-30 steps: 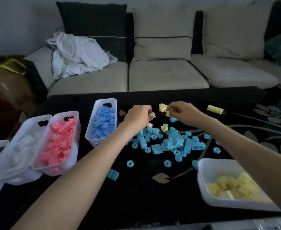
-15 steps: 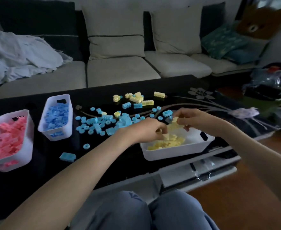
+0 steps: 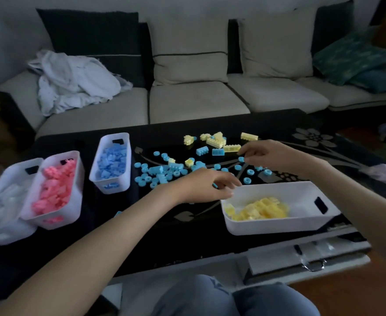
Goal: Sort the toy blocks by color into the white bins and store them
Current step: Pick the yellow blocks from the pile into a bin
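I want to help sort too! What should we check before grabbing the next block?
1. Yellow blocks waiting on the table: ok, several lie at the far side.
2. Room in the yellow bin: ok, only partly filled.
3. Left hand free: ok, fingers relaxed by the bin's corner, nothing seen in it.
4. Right hand has a block: cannot tell; its fingertips are at the end of a long yellow block.
5. Yellow ones apart from other colours: not ok, blue blocks lie right beside them.

Dim, bluish indoor light; soft overall blur; wide-angle bending at edges; shadows weak.
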